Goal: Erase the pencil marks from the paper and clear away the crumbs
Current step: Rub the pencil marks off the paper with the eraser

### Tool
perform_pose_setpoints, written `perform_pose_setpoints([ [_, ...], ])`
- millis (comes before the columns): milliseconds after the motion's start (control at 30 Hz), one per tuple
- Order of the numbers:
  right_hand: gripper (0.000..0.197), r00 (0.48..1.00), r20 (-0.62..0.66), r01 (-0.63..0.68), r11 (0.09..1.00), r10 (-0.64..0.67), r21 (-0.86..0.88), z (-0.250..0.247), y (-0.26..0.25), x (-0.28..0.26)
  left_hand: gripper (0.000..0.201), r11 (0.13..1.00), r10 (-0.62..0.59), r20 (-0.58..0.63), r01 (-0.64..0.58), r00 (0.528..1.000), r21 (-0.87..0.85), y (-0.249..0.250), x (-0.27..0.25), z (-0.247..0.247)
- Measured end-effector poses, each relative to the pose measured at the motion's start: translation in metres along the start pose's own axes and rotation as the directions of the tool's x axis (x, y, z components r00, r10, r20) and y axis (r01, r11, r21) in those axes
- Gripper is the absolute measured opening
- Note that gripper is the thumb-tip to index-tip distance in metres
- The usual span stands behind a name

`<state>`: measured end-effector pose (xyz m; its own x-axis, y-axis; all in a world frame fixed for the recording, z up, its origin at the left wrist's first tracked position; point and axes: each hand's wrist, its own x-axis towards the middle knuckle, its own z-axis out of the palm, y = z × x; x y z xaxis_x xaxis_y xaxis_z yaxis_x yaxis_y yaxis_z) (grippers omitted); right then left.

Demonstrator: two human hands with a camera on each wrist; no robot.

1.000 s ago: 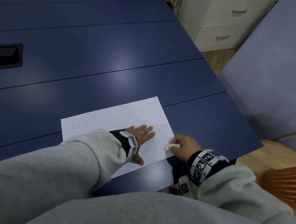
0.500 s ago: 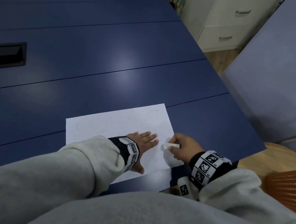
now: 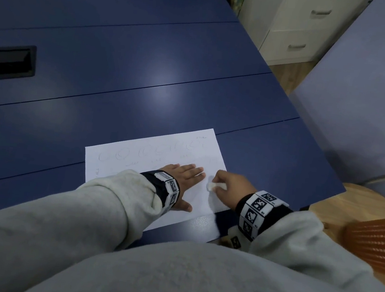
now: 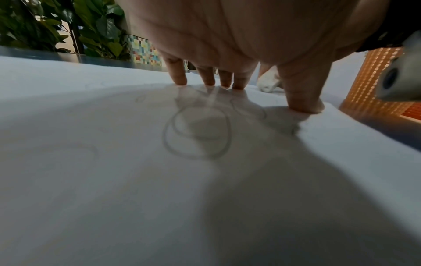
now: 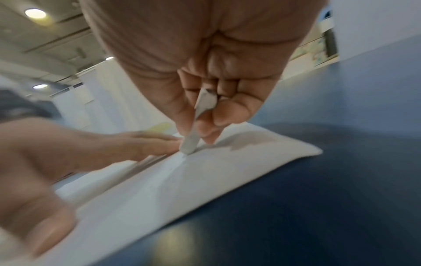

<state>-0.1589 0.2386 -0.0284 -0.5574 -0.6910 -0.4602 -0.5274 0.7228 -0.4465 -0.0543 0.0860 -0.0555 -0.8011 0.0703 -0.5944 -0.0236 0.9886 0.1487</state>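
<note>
Midway, right hand (image 3: 232,184) pinches eraser (image 3: 215,186) at the paper's (image 3: 122,167) three o'clock edge, flat left hand (image 3: 183,180) pinning it; pencil loops (image 3: 119,156) remain toward twelve o'clock.

The paper (image 3: 152,156) lies flat on the table (image 3: 146,74) at its near right corner, with the recessed slot (image 3: 5,62) in the tabletop well apart at ten o'clock from the sheet. The left hand (image 3: 183,180) rests on the middle of the paper, fingers pointing to two o'clock, and the right hand (image 3: 232,185) sits just beside it at three o'clock, setting the eraser (image 3: 215,186) on the sheet close to the left fingertips (image 4: 238,84). Pencil marks (image 3: 150,153) run along the sheet's far edge at eleven o'clock from the left hand, the drawer cabinet (image 3: 301,26) stands beyond the table at one o'clock, and the ribbed basket (image 3: 376,241) lies off the table at four o'clock.
</note>
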Motion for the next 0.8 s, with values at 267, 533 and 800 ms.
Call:
perform_pose_setpoints([
  [267,0.014,0.996,0.063,0.066,0.995,-0.062,-0.071,0.005,-0.006,0.001,0.095,1.000,0.000,-0.005,0.000,1.000,0.001,0.000,0.000,0.001],
  [533,0.011,0.995,0.072,0.068,0.997,-0.065,-0.034,0.008,-0.004,0.001,0.097,1.000,-0.004,0.003,0.004,1.000,-0.002,-0.001,0.003,0.003],
  [800,0.010,0.998,0.050,0.034,0.999,-0.034,0.004,0.007,-0.002,0.006,0.097,1.000,-0.013,0.016,0.013,1.000,0.004,0.000,0.004,0.002],
])
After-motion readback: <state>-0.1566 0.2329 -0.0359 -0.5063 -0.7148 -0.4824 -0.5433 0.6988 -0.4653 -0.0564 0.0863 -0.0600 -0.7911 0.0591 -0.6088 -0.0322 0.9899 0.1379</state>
